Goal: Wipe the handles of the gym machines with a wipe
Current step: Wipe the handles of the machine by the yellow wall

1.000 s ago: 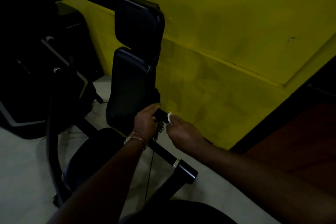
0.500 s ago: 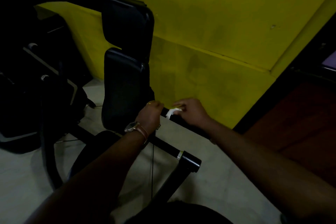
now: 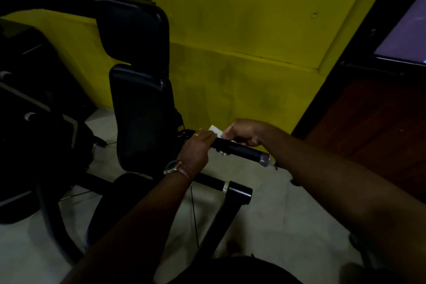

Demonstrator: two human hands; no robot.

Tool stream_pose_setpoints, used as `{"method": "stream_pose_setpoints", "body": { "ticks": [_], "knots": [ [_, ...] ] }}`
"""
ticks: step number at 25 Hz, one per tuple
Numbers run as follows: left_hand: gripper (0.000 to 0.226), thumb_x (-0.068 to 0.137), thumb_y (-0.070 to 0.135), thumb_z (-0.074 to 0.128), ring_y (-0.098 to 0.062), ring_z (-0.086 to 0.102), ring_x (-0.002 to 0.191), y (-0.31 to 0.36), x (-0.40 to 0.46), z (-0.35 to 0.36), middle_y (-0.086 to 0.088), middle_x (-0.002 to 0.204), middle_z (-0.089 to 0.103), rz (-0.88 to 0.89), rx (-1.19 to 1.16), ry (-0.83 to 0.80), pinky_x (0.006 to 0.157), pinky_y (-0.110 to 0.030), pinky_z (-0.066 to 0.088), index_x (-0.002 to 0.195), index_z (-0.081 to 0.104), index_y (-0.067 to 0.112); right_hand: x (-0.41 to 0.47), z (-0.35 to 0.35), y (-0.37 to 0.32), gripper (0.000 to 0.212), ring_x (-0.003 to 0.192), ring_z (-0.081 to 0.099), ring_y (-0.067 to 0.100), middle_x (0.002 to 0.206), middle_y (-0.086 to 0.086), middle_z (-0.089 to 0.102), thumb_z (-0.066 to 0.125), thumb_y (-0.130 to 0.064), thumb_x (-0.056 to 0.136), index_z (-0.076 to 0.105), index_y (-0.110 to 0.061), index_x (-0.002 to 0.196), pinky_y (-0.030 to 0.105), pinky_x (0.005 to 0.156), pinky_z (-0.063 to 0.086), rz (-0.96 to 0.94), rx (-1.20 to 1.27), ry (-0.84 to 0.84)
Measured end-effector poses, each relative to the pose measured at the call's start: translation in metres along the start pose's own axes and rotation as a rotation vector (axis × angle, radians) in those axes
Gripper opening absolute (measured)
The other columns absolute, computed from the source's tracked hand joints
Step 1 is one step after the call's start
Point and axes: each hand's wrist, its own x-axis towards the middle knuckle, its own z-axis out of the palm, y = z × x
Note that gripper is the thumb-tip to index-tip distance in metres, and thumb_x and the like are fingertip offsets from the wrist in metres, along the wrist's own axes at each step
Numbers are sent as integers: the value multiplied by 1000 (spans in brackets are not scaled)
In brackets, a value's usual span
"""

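Two hands meet on one black handle in the head view, the only view you have. Your left hand is curled round the handle at its inner end, next to the upright back pad; a ring shows on one finger and a watch with a brown strap sits at the wrist. Your right hand grips the handle from the far side, just beside the left, and pinches a white wipe against the top of the bar. A bit of white also shows below the bar. The handle's outer end, with a pale band, pokes out toward your right forearm. Below it runs a lower bar of the machine, over a pale floor. A yellow wall stands behind.
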Motion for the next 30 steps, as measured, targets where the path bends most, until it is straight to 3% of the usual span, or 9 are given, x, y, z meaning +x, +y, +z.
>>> {"method": "stream_pose_setpoints", "body": {
  "ticks": [5, 8, 11, 14, 17, 21, 23, 28, 30],
  "knots": [
    [55, 49, -17, 62, -30, 65, 92, 2, 3, -2, -12, 97, 72, -13, -103, 90, 72, -31, 56, 98, 73, 4, -11, 17, 24, 11, 59, 57, -5, 80, 2, 73, 71, -5, 82, 79, -9, 88, 11, 58, 39, -493, -503, 520],
    [44, 56, -10, 54, -27, 63, 92, 1, 1, -1, -13, 93, 73, -2, -147, 127, 74, -30, 52, 92, 75, 5, -7, 53, 51, 27, 83, 70, 21, 97, 8, 74, 53, -9, 87, 76, -14, 101, 21, 69, 50, -799, -870, 690],
    [42, 57, -6, 54, -34, 70, 87, -3, 2, 1, -18, 94, 73, -15, -118, 101, 76, -42, 57, 93, 74, -2, -36, 28, 92, 43, 108, 65, 26, 126, 10, 64, 32, -32, 101, 66, -17, 122, 33, 78, 56, -928, -1294, 723],
    [49, 50, -11, 55, -37, 70, 89, -3, 3, 5, -19, 96, 73, -48, -102, 104, 77, -48, 55, 95, 74, -2, -43, 30, 95, 40, 118, 59, 31, 137, 16, 54, 37, -26, 103, 58, -8, 131, 40, 83, 57, -823, -1279, 705],
    [48, 54, -8, 50, -35, 69, 91, -1, 2, 5, -17, 96, 73, -42, -135, 120, 77, -44, 57, 95, 73, -1, -15, 55, 69, 30, 96, 67, 38, 118, 24, 64, 52, -13, 91, 66, 1, 114, 41, 60, 58, -885, -1389, 692],
    [48, 53, -8, 51, -36, 70, 90, -4, -1, 8, -17, 96, 73, -20, -137, 146, 71, -46, 57, 95, 74, -2, -43, 31, 82, 35, 86, 71, 33, 107, 18, 70, 42, -13, 85, 71, -7, 105, 36, 55, 58, -1040, -1387, 769],
    [48, 53, -7, 51, -36, 70, 90, -6, 0, 10, -16, 96, 73, -11, -115, 141, 68, -46, 58, 95, 74, 0, -48, 27, 86, 32, 81, 70, 32, 102, 14, 71, 49, -5, 79, 72, -13, 100, 35, 53, 56, -949, -1278, 826],
    [14, 67, 11, 60, -35, 60, 90, 3, 4, 2, -11, 84, 63, -89, -22, -42, 58, -37, 50, 81, 62, 8, -29, 36, 50, 16, 70, 69, 23, 83, 5, 74, 63, -10, 77, 76, -15, 84, 29, 57, 52, -757, -1012, 656],
    [30, 73, 33, 74, -33, 59, 98, 10, 6, 0, -10, 91, 65, -113, 60, -103, 69, -38, 48, 87, 64, 8, -47, 11, 57, 16, 70, 68, 19, 83, 1, 75, 65, -9, 80, 77, -19, 86, 30, 60, 52, -621, -981, 668]
  ]
}}
